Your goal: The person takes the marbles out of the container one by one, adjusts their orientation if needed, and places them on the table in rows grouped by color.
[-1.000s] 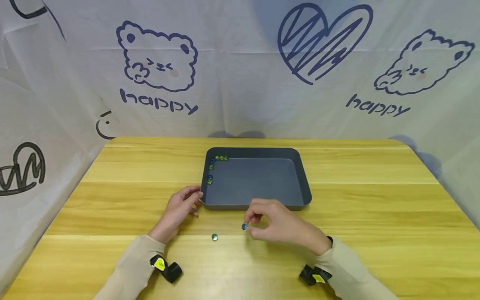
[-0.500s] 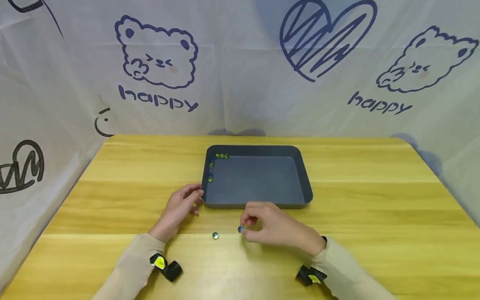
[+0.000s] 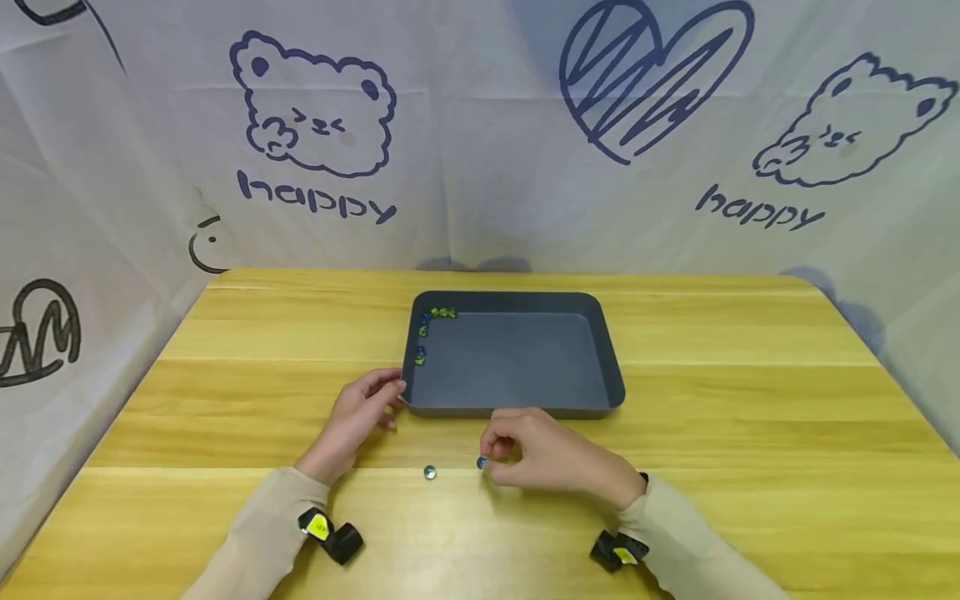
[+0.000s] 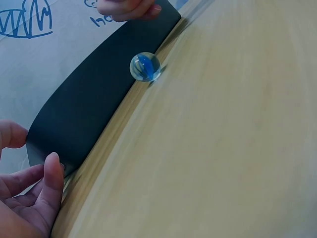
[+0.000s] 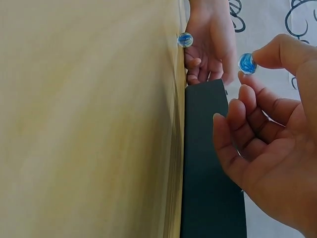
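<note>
My right hand (image 3: 536, 450) pinches a clear marble with blue swirls (image 5: 247, 63) between thumb and forefinger. Its other fingers curl loosely, as the right wrist view shows. The hand is just in front of the dark grey tray (image 3: 510, 412). To its left, a second clear marble with a blue swirl (image 4: 145, 67) lies on the wooden table. My left hand (image 3: 360, 417) rests at the tray's front left corner. Thumb and fingers touch the corner in a relaxed way. Inside the tray, several green and blue marbles (image 3: 443, 312) sit along the back left corner and left wall.
The wooden table (image 3: 225, 433) extends to both sides of the tray. Behind it hangs a white cloth (image 3: 480, 183) with drawn bears and a heart. A small black camera (image 3: 341, 542) is strapped on each wrist.
My right hand has shifted a little left and toward me with its marble, then stayed nearly still. The left hand keeps its place at the tray. The head view has tilted slightly.
</note>
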`<state>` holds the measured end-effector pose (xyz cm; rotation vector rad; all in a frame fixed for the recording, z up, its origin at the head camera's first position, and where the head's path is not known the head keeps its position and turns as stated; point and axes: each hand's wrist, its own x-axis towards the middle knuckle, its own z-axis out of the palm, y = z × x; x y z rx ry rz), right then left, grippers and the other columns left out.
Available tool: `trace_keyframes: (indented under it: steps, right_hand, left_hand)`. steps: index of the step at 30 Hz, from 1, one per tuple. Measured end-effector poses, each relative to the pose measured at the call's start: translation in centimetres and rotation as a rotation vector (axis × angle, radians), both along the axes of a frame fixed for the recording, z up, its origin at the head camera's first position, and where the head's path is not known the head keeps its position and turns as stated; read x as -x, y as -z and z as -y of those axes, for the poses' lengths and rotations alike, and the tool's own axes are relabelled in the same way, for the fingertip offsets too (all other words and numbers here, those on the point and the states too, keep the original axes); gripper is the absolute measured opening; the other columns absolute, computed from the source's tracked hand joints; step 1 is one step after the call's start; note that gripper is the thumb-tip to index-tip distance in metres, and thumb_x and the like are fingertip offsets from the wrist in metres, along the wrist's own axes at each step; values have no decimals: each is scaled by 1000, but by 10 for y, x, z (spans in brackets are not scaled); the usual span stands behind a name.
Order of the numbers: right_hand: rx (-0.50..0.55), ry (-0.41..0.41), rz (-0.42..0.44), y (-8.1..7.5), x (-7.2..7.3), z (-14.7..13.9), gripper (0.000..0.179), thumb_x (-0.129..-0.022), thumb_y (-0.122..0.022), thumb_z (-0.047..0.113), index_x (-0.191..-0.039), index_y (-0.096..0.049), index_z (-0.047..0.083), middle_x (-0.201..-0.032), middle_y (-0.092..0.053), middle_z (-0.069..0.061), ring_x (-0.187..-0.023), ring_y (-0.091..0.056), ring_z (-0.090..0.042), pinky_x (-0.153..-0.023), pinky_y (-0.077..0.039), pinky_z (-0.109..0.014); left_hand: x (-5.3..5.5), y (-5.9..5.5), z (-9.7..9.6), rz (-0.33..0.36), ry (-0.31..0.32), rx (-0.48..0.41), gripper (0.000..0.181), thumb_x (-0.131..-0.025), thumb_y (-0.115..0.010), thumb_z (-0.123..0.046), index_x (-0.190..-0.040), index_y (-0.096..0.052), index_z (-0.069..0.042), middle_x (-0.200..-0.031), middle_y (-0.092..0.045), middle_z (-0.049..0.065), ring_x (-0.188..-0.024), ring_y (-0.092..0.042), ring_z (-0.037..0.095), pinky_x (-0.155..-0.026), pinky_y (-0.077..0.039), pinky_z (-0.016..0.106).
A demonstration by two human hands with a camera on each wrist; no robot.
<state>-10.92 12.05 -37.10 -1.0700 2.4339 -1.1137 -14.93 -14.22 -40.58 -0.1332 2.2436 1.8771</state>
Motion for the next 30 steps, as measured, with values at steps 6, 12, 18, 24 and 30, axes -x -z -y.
trace_keyframes:
  steps: [6, 12, 18, 24, 30]
  right_hand:
    - [4, -3, 14, 2, 3, -3, 9, -85, -65, 7, -88, -66, 16, -82, -54, 11, -75, -51, -5, -68, -48, -22]
    - [57, -53, 180, 6, 9, -7, 8, -87, -62, 7, -90, -67, 12, -82, -57, 8, -74, -51, -7, -68, -48, -23]
    - [23, -111, 262, 6, 14, -11, 13, -84, -57, 3, -90, -67, 10, -74, -54, 9, -67, -46, -4, -61, -39, -19]
    - [-33, -106, 283, 9, 14, -9, 11, -83, -59, 5, -89, -66, 11, -69, -50, 10, -64, -43, -2, -59, -36, -17]
    - [-41, -134, 213, 13, 13, -3, 9, -84, -61, 6, -86, -64, 13, -66, -46, 12, -60, -41, 0, -57, -36, -16]
  left_hand:
    - [1, -2, -1, -8, -5, -3, 42, -99, -53, -19, -135, -50, 3, -113, -58, 18, -86, -56, 18, -61, -52, 24]
    - [0, -2, -2, -8, 4, -6, 43, -99, -53, -19, -135, -49, 5, -114, -58, 18, -86, -56, 17, -61, -52, 24]
    - [0, -1, -2, 2, -11, 0, 41, -100, -52, -19, -135, -50, 2, -115, -57, 18, -89, -56, 19, -63, -52, 24]
    - [0, 1, -2, 13, -10, -12, 42, -99, -53, -18, -135, -50, 3, -115, -57, 19, -88, -56, 19, -63, -53, 25]
    - [-1, 1, -2, 17, -17, -14, 41, -99, -53, -18, -135, -51, 2, -114, -57, 18, -88, -55, 19, -63, -52, 24]
